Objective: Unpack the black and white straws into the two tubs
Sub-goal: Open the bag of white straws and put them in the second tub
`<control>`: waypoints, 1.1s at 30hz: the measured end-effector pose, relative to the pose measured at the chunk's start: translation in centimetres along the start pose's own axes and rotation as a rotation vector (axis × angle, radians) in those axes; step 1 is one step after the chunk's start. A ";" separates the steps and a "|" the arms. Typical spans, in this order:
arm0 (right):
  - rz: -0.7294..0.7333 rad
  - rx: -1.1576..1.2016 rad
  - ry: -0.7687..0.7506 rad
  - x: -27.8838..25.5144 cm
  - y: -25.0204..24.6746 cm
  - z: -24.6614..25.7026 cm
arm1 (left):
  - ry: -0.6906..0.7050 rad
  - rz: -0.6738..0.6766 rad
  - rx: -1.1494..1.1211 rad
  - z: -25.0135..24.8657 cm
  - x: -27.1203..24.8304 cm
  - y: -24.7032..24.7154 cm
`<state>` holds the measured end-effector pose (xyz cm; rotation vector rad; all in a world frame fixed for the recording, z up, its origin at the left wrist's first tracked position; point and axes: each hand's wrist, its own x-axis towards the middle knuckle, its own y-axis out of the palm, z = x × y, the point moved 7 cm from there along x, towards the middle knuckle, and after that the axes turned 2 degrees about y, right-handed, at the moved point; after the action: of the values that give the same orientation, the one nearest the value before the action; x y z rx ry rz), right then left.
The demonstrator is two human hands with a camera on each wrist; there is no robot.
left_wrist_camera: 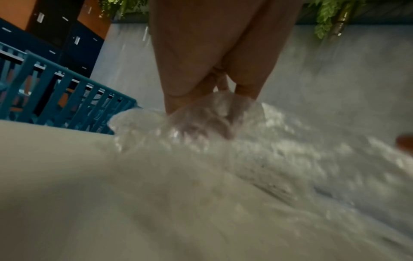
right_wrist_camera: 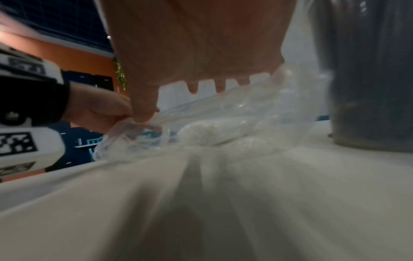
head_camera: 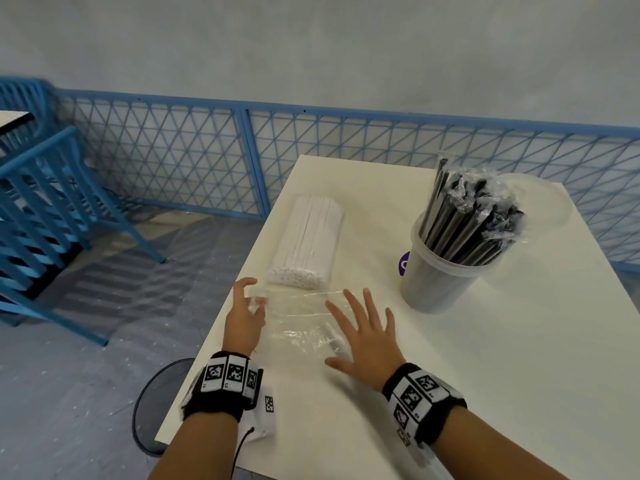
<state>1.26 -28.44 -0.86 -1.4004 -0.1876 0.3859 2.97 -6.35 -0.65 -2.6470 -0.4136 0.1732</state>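
Note:
A bundle of white straws (head_camera: 304,237) lies bare on the white table (head_camera: 485,375). In front of it a clear plastic bag (head_camera: 304,323) lies crumpled flat. My left hand (head_camera: 251,296) pinches the bag's left end, as the left wrist view shows (left_wrist_camera: 214,100). Spread flat, my right hand (head_camera: 360,320) is over the bag's right part with straight fingers (right_wrist_camera: 208,77). Black straws (head_camera: 467,223) in thin wrappers stand in a translucent tub (head_camera: 440,282) at the right. A clear plastic shape (head_camera: 550,195) behind it is unclear.
A purple item (head_camera: 403,263) peeks out beside the tub. A paper tag (head_camera: 266,410) lies at the near table edge, with a black round stool (head_camera: 152,403) below. Blue chairs (head_camera: 52,209) stand left, and a blue lattice fence (head_camera: 346,150) runs behind the table.

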 end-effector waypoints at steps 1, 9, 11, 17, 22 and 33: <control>0.100 -0.033 -0.035 0.1 1.3 0.3 | 0.006 0.053 0.000 0.1 0.2 0.4; 0.587 0.092 0.031 -1.4 6.3 0.1 | -0.004 -0.088 0.048 -0.2 1.2 0.2; 0.607 0.122 0.053 -1.5 6.4 0.1 | -0.001 -0.149 0.113 -0.2 1.4 -0.3; 0.569 0.192 0.163 -2.0 6.4 0.3 | -0.032 -0.216 0.603 -1.9 0.6 -0.1; 0.500 0.156 0.181 -2.1 6.6 0.7 | 0.317 0.456 1.034 -3.0 -3.5 8.6; 0.555 -0.008 0.097 -2.2 6.4 -1.2 | -0.041 0.774 1.004 3.3 -3.1 8.4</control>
<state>-1.30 -29.53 -7.09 -1.4633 0.2881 0.7718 1.59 -13.14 -7.23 -1.6646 0.5818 0.5110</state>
